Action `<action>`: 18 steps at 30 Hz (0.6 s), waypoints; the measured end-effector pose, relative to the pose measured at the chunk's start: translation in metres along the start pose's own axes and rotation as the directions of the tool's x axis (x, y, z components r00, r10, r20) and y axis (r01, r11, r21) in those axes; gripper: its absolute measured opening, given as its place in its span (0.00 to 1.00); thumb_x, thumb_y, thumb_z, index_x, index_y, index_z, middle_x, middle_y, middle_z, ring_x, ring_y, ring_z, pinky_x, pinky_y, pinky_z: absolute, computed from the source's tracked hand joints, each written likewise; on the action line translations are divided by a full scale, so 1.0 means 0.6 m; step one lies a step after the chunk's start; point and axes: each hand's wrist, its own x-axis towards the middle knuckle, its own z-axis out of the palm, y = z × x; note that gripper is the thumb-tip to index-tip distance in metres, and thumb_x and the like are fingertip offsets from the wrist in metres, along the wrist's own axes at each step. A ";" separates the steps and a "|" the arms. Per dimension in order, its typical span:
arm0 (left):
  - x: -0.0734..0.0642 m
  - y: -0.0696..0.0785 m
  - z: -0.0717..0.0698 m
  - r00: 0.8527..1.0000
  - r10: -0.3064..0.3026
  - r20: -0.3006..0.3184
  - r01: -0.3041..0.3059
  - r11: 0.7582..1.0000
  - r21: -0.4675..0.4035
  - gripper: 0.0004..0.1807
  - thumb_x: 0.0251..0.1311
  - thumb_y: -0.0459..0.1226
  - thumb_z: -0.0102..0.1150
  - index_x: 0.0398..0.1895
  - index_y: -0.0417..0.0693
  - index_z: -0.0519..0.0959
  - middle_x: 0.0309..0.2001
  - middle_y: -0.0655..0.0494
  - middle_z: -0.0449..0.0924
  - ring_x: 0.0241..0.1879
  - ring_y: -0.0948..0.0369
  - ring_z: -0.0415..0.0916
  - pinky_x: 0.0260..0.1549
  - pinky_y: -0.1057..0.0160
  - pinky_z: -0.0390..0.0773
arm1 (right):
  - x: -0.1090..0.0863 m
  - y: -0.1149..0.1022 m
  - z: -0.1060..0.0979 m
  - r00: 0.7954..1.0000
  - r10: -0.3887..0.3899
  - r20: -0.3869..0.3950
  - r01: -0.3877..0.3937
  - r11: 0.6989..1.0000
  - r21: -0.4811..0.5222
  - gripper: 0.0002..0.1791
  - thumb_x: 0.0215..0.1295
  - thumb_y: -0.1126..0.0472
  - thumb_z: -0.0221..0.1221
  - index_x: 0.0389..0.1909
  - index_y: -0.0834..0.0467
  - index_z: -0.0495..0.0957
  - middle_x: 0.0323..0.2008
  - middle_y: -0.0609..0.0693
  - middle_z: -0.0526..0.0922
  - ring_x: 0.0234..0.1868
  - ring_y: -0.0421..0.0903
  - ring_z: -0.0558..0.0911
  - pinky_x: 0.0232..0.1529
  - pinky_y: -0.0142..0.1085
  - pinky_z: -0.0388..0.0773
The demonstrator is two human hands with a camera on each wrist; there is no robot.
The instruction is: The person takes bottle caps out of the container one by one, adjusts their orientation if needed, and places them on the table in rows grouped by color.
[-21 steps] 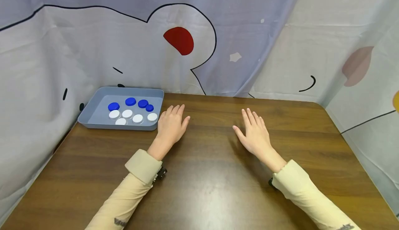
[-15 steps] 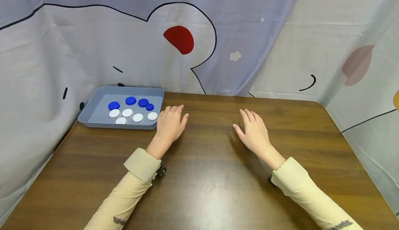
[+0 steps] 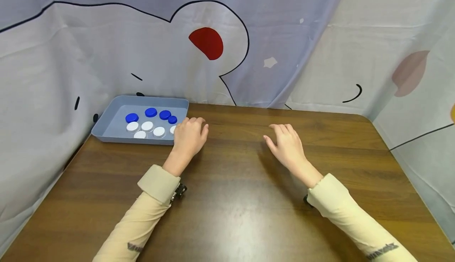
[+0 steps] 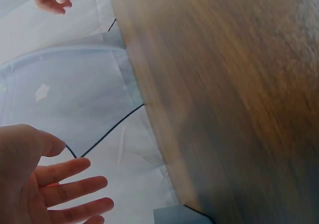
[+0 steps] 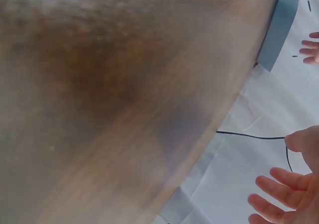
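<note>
My left hand (image 3: 189, 135) hovers at the right end of a blue-grey tray (image 3: 117, 139), its fingers loosely bent and holding nothing. It hides part of one white disc and the tray's near right corner in the head view. In the tray lie several blue round caps (image 3: 151, 112) behind several white discs (image 3: 147, 126) that look like lids. To the right, my right hand (image 3: 288, 147) floats over the wooden table, thumb apart and fingers slightly curved, with nothing in it. Both wrist views show spread, relaxed fingers: the left hand (image 4: 40, 184) and the right hand (image 5: 294, 194).
The brown wooden table (image 3: 231, 183) stretches below both arms. A printed curtain (image 3: 263, 37) hangs right behind its back edge and along the sides. The tray stands at the back left corner.
Both hands' fingers have bent a little more. The left hand has shifted slightly left, now covering part of a white disc. The head view has tilted slightly.
</note>
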 end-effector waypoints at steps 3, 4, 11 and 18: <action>0.001 -0.006 -0.003 1.000 -0.011 -0.006 0.011 1.000 0.009 0.13 0.64 0.40 0.54 0.40 0.43 0.84 0.36 0.47 0.86 0.36 0.47 0.80 0.30 0.49 0.79 | 0.005 -0.005 0.000 1.000 0.010 0.013 -0.010 1.000 0.002 0.19 0.63 0.53 0.61 0.45 0.64 0.79 0.40 0.58 0.85 0.45 0.56 0.79 0.45 0.49 0.77; 0.001 -0.007 -0.004 1.000 -0.015 -0.003 0.015 1.000 0.014 0.13 0.64 0.40 0.54 0.40 0.43 0.84 0.36 0.47 0.86 0.36 0.47 0.80 0.29 0.49 0.79 | 0.007 -0.006 0.000 1.000 0.018 0.024 -0.019 1.000 0.005 0.18 0.63 0.52 0.61 0.43 0.64 0.80 0.39 0.58 0.86 0.44 0.56 0.80 0.43 0.49 0.78; 0.006 -0.026 -0.011 0.997 -0.074 0.023 0.073 0.996 0.044 0.13 0.61 0.39 0.56 0.40 0.40 0.84 0.37 0.43 0.86 0.37 0.44 0.81 0.30 0.47 0.79 | 0.020 -0.012 0.000 0.996 0.047 0.080 -0.047 0.999 0.006 0.16 0.63 0.52 0.60 0.40 0.61 0.83 0.38 0.56 0.86 0.40 0.54 0.81 0.38 0.49 0.79; 0.006 -0.049 -0.009 0.977 -0.196 0.084 0.195 0.981 0.025 0.14 0.61 0.39 0.55 0.42 0.40 0.82 0.40 0.38 0.84 0.40 0.42 0.80 0.30 0.42 0.79 | 0.035 -0.025 -0.001 0.996 0.021 0.092 -0.020 1.000 -0.017 0.12 0.60 0.54 0.62 0.36 0.59 0.84 0.35 0.54 0.87 0.38 0.54 0.82 0.34 0.48 0.80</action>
